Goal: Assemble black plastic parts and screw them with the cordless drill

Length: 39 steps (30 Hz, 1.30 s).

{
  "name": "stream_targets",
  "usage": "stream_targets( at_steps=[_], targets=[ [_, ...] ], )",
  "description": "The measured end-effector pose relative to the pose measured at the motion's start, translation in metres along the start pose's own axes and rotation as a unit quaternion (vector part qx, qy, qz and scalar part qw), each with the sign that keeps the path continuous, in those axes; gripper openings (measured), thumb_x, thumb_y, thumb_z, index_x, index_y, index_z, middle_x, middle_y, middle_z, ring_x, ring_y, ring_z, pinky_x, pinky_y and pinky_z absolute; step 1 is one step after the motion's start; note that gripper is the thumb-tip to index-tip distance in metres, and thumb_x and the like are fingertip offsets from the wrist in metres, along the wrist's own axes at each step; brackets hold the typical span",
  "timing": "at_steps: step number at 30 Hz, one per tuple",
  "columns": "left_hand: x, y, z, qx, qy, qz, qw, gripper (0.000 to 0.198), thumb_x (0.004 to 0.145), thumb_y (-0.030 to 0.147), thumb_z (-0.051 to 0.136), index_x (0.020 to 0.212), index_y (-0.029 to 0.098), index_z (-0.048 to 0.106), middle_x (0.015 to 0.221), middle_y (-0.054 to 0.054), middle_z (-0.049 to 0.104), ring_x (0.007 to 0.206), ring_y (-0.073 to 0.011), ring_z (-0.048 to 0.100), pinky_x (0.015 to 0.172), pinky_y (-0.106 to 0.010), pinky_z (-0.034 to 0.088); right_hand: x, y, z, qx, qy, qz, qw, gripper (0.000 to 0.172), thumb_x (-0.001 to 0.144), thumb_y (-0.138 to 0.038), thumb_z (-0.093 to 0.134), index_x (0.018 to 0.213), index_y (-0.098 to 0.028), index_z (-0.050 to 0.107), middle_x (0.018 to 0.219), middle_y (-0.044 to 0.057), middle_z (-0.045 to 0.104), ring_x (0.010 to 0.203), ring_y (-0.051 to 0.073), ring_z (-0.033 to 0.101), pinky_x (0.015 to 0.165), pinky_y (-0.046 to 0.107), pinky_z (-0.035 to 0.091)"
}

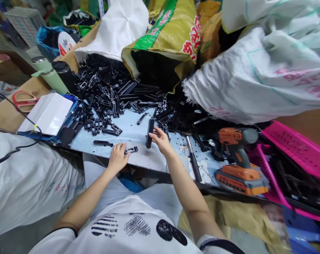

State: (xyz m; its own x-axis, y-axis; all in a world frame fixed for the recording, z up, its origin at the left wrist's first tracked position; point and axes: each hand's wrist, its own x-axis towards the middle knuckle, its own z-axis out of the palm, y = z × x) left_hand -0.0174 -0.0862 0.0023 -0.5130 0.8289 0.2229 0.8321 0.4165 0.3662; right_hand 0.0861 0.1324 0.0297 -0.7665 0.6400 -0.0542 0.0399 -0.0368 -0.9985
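My right hand grips a long black bar between thumb and fingers, holding it roughly upright over the bench. Near the front edge, my left hand has its fingertips down on the bench, touching the left end of a small black slotted part; whether it grips the part is unclear. Just left of that hand lies a flat black piece. A black linked part rests behind it, at the edge of a big heap of black parts.
An orange cordless drill and a hammer lie on the right, beside a pink basket. Large sacks stand behind the heap. At left are red scissors, white paper and a green bottle.
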Motion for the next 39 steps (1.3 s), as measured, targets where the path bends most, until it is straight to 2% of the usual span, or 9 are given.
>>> stream_targets(
  at_steps=[5,8,13,18,21,24,29,35,39],
  targets=[
    [0.0,-0.007,-0.004,0.02,-0.028,0.016,0.999,0.041,0.086,0.031,0.052,0.123,0.013,0.051,0.117,-0.016,0.052,0.111,-0.0296,0.047,0.095,-0.044,0.041,-0.06,0.017,-0.008,-0.212,0.164,-0.128,0.955,0.041,0.071,-0.029,0.066,0.109,-0.019,0.058,0.107,0.009,0.056,0.099,0.023,0.055,0.088,0.043,0.048],
    [0.002,-0.002,-0.003,0.035,-0.033,0.012,0.999,0.042,0.085,0.031,0.054,0.123,0.013,0.052,0.119,-0.017,0.053,0.112,-0.0308,0.046,0.095,-0.045,0.04,-0.084,0.025,-0.004,-0.293,0.169,-0.185,0.923,0.037,0.073,-0.024,0.062,0.109,-0.02,0.058,0.11,0.011,0.055,0.109,0.025,0.051,0.097,0.046,0.042],
    [0.012,0.008,0.001,0.046,-0.043,0.028,0.998,0.044,0.085,0.033,0.055,0.124,0.012,0.051,0.121,-0.017,0.053,0.114,-0.0322,0.045,0.095,-0.046,0.039,-0.089,0.032,0.006,-0.066,0.152,-0.141,0.976,0.035,0.074,-0.034,0.067,0.103,-0.021,0.053,0.106,0.009,0.06,0.106,0.023,0.057,0.091,0.042,0.048],
    [0.025,0.008,0.003,-0.011,-0.059,0.046,0.997,0.028,0.087,0.019,0.049,0.114,0.013,0.055,0.116,-0.016,0.057,0.113,-0.0289,0.049,0.094,-0.042,0.041,-0.077,0.031,-0.003,0.034,0.137,-0.13,0.981,0.058,0.068,-0.044,0.073,0.113,-0.025,0.041,0.106,0.007,0.061,0.103,0.022,0.061,0.092,0.043,0.048],
    [0.027,0.0,-0.003,-0.089,-0.029,0.016,0.995,0.029,0.087,0.019,0.051,0.115,0.014,0.053,0.109,-0.013,0.06,0.104,-0.0244,0.056,0.09,-0.037,0.045,-0.088,0.031,-0.032,-0.056,0.147,-0.148,0.976,0.066,0.068,-0.046,0.073,0.119,-0.027,0.036,0.103,0.005,0.06,0.1,0.021,0.062,0.091,0.041,0.048],
    [0.028,-0.002,-0.012,-0.14,-0.006,-0.01,0.99,0.03,0.083,0.028,0.059,0.111,0.015,0.055,0.105,-0.01,0.062,0.1,-0.0235,0.058,0.086,-0.034,0.046,-0.104,0.031,-0.059,-0.232,0.103,-0.145,0.956,0.048,0.074,-0.047,0.068,0.111,-0.023,0.05,0.101,0.007,0.061,0.098,0.022,0.061,0.089,0.042,0.048],
    [0.028,0.02,-0.019,-0.249,-0.032,-0.059,0.966,0.032,0.094,0.037,0.041,0.113,0.017,0.057,0.092,-0.006,0.065,0.078,-0.0165,0.061,0.077,-0.029,0.048,-0.099,0.024,-0.041,-0.465,-0.032,-0.158,0.87,0.053,0.081,-0.048,0.06,0.126,-0.021,0.053,0.119,0.012,0.059,0.119,0.03,0.047,0.105,0.053,0.03],
    [0.026,0.042,-0.007,-0.428,-0.074,-0.082,0.897,0.043,0.092,0.04,0.044,0.126,0.016,0.054,0.093,-0.006,0.062,0.044,-0.0042,0.046,0.049,-0.021,0.045,-0.07,0.009,0.012,-0.141,-0.035,-0.033,0.989,0.054,0.091,-0.053,0.041,0.137,-0.025,0.044,0.094,0.006,0.064,0.076,0.017,0.063,0.07,0.033,0.053],
    [0.027,0.048,-0.01,-0.434,-0.046,-0.07,0.897,0.042,0.091,0.036,0.048,0.129,0.019,0.053,0.097,-0.006,0.06,0.054,-0.0064,0.052,0.052,-0.021,0.046,-0.065,0.004,0.021,0.04,-0.087,0.048,0.994,0.062,0.087,-0.057,0.044,0.141,-0.026,0.038,0.075,-0.001,0.059,0.053,0.011,0.056,0.047,0.024,0.048]
  ],
)
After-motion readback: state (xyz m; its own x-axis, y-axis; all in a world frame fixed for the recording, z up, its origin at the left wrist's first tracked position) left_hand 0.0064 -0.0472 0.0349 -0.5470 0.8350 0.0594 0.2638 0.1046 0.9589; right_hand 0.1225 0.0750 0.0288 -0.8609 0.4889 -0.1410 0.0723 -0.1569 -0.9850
